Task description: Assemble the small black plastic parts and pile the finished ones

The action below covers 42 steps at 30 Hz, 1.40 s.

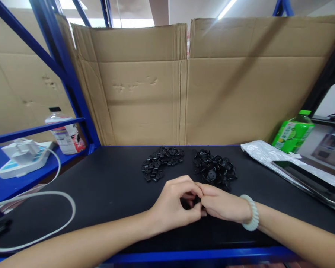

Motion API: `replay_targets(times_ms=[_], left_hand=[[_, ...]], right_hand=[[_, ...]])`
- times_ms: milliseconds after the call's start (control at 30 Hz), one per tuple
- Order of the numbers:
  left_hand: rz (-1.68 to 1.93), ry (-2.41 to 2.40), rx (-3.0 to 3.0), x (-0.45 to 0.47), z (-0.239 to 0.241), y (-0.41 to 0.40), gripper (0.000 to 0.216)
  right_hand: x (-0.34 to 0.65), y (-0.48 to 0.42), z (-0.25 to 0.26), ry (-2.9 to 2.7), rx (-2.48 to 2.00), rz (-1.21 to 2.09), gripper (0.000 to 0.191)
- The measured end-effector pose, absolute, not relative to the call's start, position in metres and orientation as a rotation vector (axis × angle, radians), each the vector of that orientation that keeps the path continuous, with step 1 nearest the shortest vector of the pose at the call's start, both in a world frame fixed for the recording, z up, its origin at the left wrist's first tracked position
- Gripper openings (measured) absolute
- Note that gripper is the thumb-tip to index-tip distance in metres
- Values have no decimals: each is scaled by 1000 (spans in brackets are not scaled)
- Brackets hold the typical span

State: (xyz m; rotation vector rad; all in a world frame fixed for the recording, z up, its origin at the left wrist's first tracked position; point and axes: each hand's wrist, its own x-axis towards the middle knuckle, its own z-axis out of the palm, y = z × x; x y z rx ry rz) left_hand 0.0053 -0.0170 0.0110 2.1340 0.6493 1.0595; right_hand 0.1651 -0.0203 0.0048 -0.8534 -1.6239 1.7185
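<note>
My left hand point(178, 203) and my right hand point(225, 204) meet low over the black table top point(114, 208). Their fingertips are pinched together around a small black part, which the fingers mostly hide, so its shape cannot be made out. A pale beaded bracelet point(251, 213) circles my right wrist. Just beyond my right hand lies a loose heap of small round black plastic parts point(213, 171), some with holes in their faces. To its left, a curved pile of similar small black parts point(162, 162) lies flatter on the table.
Cardboard sheets point(145, 100) wall off the back. On the right are a silvery packet point(264, 150), a dark phone-like slab point(309, 180) and a green bottle point(293, 132). On the left stand a power strip point(25, 160), a labelled bottle point(67, 136) and a looping white cable point(69, 203).
</note>
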Motion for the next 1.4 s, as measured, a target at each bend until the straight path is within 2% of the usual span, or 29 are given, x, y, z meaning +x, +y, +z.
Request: replay_targets(times_ms=[100, 200, 300, 400, 500, 667, 767, 833, 933, 1133, 1267, 1400], left_hand=[[1143, 685, 2044, 3, 14, -14, 19], [1233, 664, 1903, 2, 13, -8, 16], [1274, 781, 1886, 0, 9, -2, 24], [1067, 884, 2226, -3, 3, -3, 29], [773, 889, 2624, -5, 0, -9, 25], [537, 1233, 3077, -6, 7, -12, 19], [288, 1530, 3143, -6, 12, -11, 21], [167, 1563, 3145, -6, 13, -11, 22], [181, 1471, 3181, -5, 13, -11, 21], [330, 1640, 3134, -8, 7, -9, 32], [326, 1247, 3189, -7, 7, -7, 23], [501, 874, 3110, -6, 6, -2, 28]], right_hand=[[167, -18, 9, -1535, -764, 1744, 26], [175, -16, 19, -1741, -732, 1544, 35], [193, -9, 31, -2046, -846, 931, 41], [218, 7, 37, -2104, -1024, 203, 35], [237, 23, 35, -2091, -1156, -24, 41], [236, 27, 24, -2141, -1185, -79, 48], [225, 17, 24, -2134, -1096, -87, 40], [218, 9, 27, -2114, -1018, -65, 32], [211, 0, 32, -2098, -929, 9, 23], [203, -8, 29, -2131, -838, 182, 29], [197, -13, 26, -2086, -775, 277, 28], [193, -16, 24, -2046, -763, 365, 31]])
